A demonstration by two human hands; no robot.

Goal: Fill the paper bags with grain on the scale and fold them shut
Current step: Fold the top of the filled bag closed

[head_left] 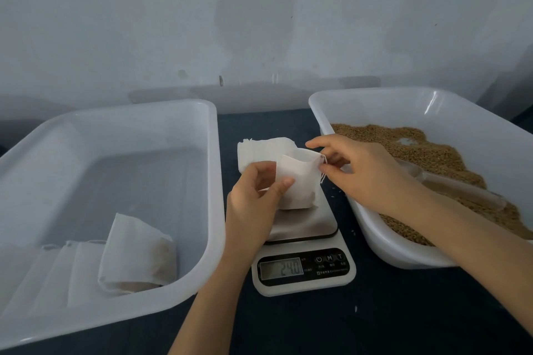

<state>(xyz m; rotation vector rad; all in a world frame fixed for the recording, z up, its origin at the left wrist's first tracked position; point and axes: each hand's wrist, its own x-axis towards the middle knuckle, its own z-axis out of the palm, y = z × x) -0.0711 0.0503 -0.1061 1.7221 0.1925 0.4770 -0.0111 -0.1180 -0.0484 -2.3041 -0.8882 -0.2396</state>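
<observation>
A small white paper bag point(300, 179) stands on the steel plate of the kitchen scale point(305, 228), whose display reads 24.0. My left hand point(253, 202) pinches the bag's left side. My right hand point(366, 170) holds the drawstring at the bag's top right corner. Behind the bag lies a stack of flat empty bags point(262, 148). Brown grain point(432, 153) fills the white tub point(383, 242) on the right, with a clear plastic scoop point(450, 181) lying in it.
A large white tub point(213, 181) on the left holds several filled bags point(135, 253) in its near left corner. A few stray grains lie on the dark tabletop point(375, 311). A pale wall rises close behind.
</observation>
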